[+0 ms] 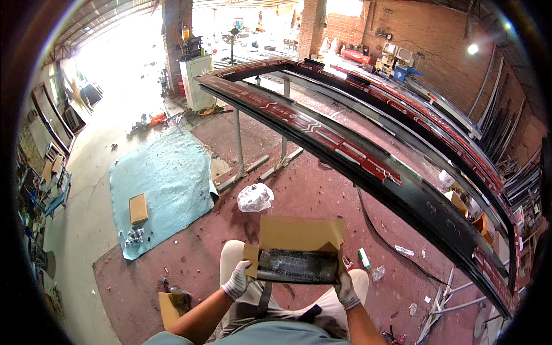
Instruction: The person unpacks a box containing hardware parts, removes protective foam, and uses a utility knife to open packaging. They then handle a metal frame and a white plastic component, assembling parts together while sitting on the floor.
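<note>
One open cardboard box [300, 233] is held between the person's thighs, plain brown, wider than deep, its far flap raised and a small flap out at the left edge. Inside lies a dark, glossy, black content [299, 264] with a whitish sheen across its middle. The gloved left hand [236, 280] grips the box's left edge; the gloved right hand [347, 287] grips its near right corner. On the blue mat [167, 167], a closed brown carton [138, 208] lies near the left edge.
</note>
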Tool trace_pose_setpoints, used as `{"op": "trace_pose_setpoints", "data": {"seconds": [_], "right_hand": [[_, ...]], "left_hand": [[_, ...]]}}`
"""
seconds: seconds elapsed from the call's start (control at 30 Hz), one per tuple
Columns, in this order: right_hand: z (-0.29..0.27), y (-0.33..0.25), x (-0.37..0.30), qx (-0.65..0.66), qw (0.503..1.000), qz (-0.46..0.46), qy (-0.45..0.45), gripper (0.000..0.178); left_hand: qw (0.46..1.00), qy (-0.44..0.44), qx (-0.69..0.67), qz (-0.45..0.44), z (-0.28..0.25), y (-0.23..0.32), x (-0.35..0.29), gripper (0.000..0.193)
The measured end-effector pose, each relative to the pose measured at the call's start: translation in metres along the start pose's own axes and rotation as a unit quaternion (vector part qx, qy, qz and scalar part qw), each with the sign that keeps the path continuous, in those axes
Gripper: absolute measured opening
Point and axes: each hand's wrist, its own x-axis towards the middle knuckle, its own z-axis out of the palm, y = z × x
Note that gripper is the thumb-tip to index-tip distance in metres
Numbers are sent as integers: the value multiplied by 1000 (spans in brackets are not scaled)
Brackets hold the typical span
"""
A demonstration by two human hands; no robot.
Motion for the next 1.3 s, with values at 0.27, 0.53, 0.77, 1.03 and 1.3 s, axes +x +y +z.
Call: {"op": "trace_pose_setpoints", "data": {"seconds": [0.27, 0.53, 0.77, 1.03, 1.3], "right_hand": [[46, 13, 2, 179, 961, -65, 199, 57], [88, -1, 7, 123, 966, -30, 224, 50], [71, 29, 16, 57, 972, -50, 224, 59], [79, 22, 55, 46, 962, -64, 263, 52], [82, -8, 74, 93, 952, 2, 292, 60]], "left_hand": [[961, -13, 209, 182, -13, 20, -73, 26], [961, 51, 158, 223, -28, 21, -77, 60], [942, 17, 242, 231, -23, 45, -52, 93], [926, -119, 226, 279, -11, 42, -10, 62], [984, 49, -120, 124, 32, 47, 18, 39]]}}
